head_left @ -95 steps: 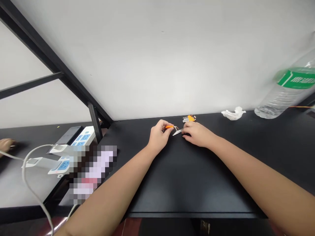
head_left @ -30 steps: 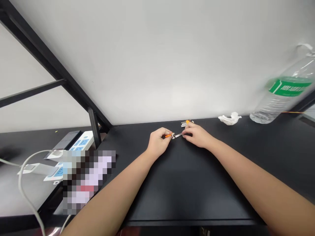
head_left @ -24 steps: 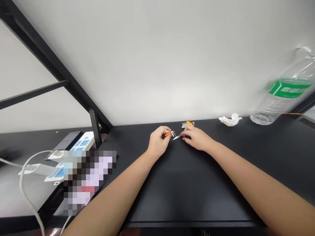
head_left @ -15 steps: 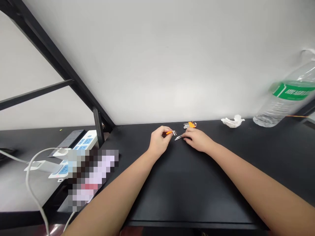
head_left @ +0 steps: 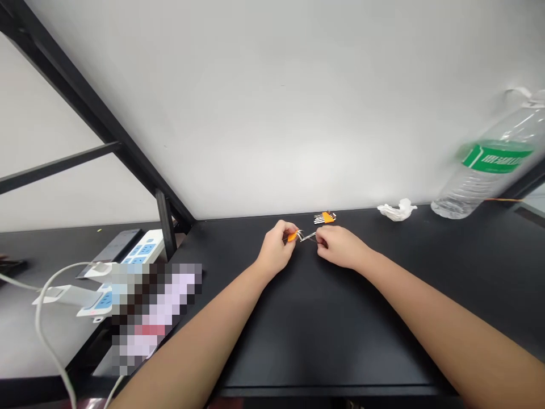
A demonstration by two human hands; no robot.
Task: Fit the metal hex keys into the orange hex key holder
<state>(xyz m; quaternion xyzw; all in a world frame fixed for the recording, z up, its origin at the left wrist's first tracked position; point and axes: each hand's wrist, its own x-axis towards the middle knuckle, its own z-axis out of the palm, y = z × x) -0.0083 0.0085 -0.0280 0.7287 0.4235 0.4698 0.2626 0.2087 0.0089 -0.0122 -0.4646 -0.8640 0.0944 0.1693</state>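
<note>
Between the thumb and fingers of my left hand is a small orange hex key holder, with short metal ends showing at its right side. My right hand is closed on a silver hex key. That key points left, and its tip is at or very near the holder's metal ends; I cannot tell whether they touch. My right fingers hide the key's other end. Just behind the hands, a second orange holder with several hex keys lies on the black table.
Crumpled white tissue and a large clear bottle with a green label stand by the wall at right. At left are a white power strip with plugs and cables, a dark phone-like slab and a black metal frame.
The hex key in my right hand has come up to the holder's metal ends. My left hand has turned the holder so that more of its orange side shows. The view has shifted slightly.
</note>
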